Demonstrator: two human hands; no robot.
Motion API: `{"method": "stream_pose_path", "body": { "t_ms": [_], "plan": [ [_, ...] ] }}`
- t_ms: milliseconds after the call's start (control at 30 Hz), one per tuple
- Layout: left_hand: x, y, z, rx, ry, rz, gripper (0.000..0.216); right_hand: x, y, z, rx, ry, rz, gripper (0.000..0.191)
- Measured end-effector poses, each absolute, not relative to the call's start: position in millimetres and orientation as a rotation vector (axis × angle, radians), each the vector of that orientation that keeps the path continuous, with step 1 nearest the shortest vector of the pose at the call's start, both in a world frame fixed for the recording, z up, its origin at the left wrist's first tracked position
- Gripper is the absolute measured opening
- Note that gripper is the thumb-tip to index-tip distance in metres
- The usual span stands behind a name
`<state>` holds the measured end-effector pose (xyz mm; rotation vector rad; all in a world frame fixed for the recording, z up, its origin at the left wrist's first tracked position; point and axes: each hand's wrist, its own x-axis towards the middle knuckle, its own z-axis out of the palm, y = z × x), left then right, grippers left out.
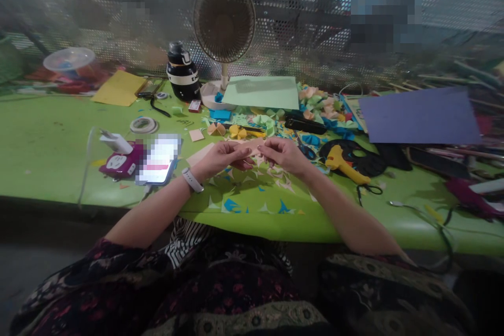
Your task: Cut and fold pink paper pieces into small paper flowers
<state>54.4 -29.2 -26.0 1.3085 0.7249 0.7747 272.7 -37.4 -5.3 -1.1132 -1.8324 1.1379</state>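
Observation:
Between my two hands is a small piece of peach paper [252,145], lifted over the green table [59,136]. My left hand [226,159] pinches its left end, and a white band sits on that wrist. My right hand [281,153] has its fingertips closed on the right end. Under and around my hands lie paper scraps [232,205] in blue, green and peach. Just beyond them are folded orange paper pieces [238,132] and a small peach square [196,135]. Scissors [307,151] lie right of my right hand, partly covered by scraps.
A yellow glue gun [346,165] rests on a black mat at the right. To the left are a lit phone [159,160], a purple socket block [124,160] and a tape roll [144,125]. A fan [224,20] and a black flask [183,76] stand at the back.

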Motion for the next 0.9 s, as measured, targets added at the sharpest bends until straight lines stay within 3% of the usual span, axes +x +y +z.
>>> {"method": "stream_pose_path", "body": {
  "t_ms": [400,700,900],
  "plan": [
    [54,-30,-27,1.245,0.754,0.652,0.038,267,-39,-13,-1.082,-1.963,1.019,0.046],
    [46,-22,-28,1.262,0.71,0.692,0.035,277,-36,2,-1.138,-1.705,1.154,0.042],
    [46,-24,-29,1.29,0.679,0.646,0.034,276,-39,-6,-1.111,-1.614,1.445,0.032]
  ]
}}
